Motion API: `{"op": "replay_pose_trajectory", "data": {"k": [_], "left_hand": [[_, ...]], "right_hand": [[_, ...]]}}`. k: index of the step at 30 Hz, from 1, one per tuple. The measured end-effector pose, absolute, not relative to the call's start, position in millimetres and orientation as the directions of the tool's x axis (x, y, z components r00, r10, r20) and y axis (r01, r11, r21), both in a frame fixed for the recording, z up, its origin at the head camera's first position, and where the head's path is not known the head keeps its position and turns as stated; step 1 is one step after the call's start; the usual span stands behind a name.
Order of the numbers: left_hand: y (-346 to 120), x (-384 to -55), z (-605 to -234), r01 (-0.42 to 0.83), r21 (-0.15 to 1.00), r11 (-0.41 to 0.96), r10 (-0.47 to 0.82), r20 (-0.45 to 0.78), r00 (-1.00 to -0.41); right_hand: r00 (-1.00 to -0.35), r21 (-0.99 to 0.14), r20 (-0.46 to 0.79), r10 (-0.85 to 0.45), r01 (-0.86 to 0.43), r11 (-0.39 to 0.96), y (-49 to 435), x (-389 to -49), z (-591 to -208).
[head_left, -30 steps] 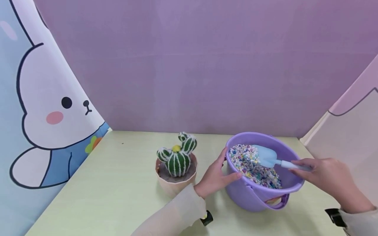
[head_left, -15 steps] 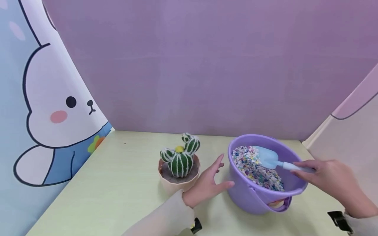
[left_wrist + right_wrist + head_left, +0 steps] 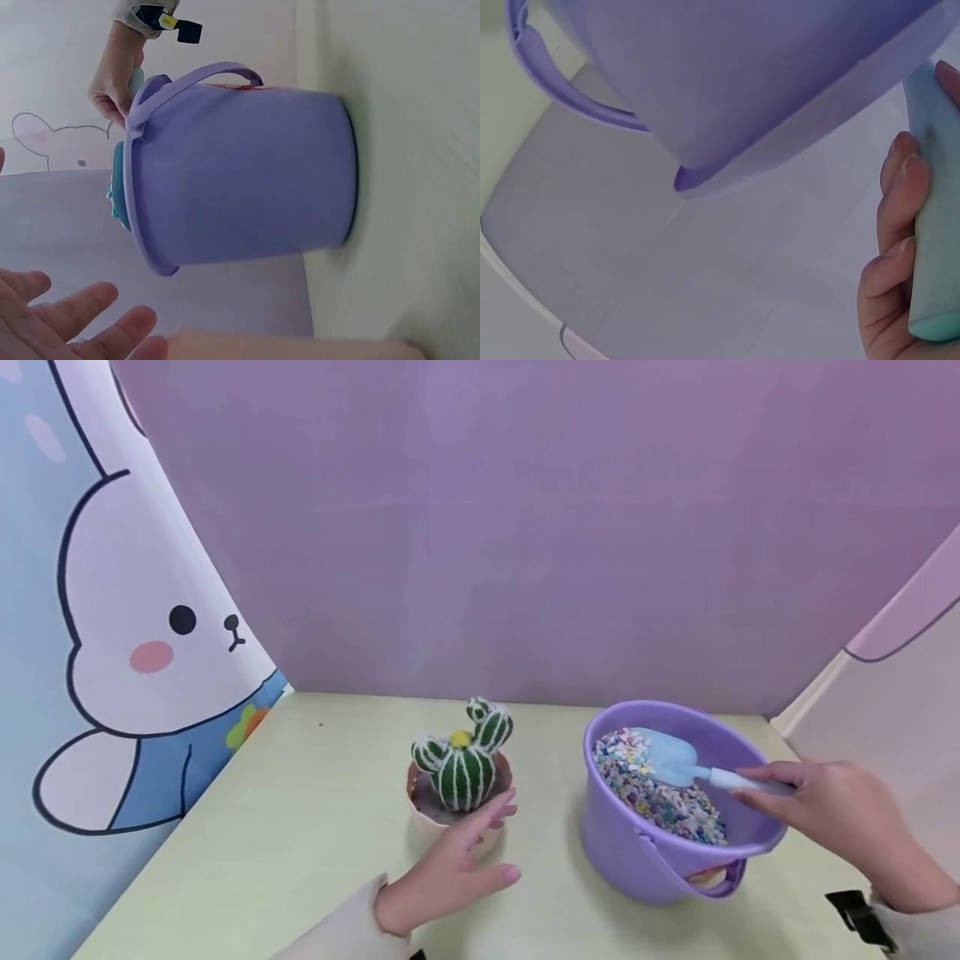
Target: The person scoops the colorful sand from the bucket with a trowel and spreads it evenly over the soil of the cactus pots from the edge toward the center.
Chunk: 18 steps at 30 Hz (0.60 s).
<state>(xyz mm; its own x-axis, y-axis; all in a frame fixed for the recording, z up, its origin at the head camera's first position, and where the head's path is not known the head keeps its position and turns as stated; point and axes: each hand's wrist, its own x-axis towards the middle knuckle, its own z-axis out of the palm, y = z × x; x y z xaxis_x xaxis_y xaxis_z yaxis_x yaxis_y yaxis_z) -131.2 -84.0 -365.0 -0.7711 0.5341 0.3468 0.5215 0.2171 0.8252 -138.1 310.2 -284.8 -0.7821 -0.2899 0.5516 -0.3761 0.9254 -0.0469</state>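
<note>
My right hand grips the handle of a light blue toy shovel, its fingers curled round the handle in the right wrist view. The shovel's blade carries small multicoloured pebbles and hangs over the purple bucket, which holds more of the pebbles. My left hand is empty, with fingers extended, just in front of a potted cactus. That cactus is green with white stripes and a yellow top. Its pale peach pot is partly hidden by the left hand.
Everything stands on a pale yellow-green table. A purple backdrop rises along the back edge, and a rabbit-printed panel borders the left side. The bucket's handle hangs down at its front.
My left hand has let go of the bucket's rim and moved left to the front of the cactus pot. My right hand holds the loaded shovel nearly still over the bucket.
</note>
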Motion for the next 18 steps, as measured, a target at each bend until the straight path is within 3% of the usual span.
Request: {"op": "replay_pose_trajectory", "data": {"k": [9,18], "left_hand": [[-129.4,-125.0,-378.7,0.711,0.677,0.19,0.423,0.597,-0.681],[-166.0,-147.4,-393.1,0.608,0.736,0.298,0.1,0.609,-0.787]], "right_hand": [[-0.741,-0.083,0.599,-0.304,-0.435,0.896,300.4,-139.6,-286.5],[-0.734,-0.095,0.602,-0.314,-0.456,0.885,289.4,-137.9,-283.0]]}}
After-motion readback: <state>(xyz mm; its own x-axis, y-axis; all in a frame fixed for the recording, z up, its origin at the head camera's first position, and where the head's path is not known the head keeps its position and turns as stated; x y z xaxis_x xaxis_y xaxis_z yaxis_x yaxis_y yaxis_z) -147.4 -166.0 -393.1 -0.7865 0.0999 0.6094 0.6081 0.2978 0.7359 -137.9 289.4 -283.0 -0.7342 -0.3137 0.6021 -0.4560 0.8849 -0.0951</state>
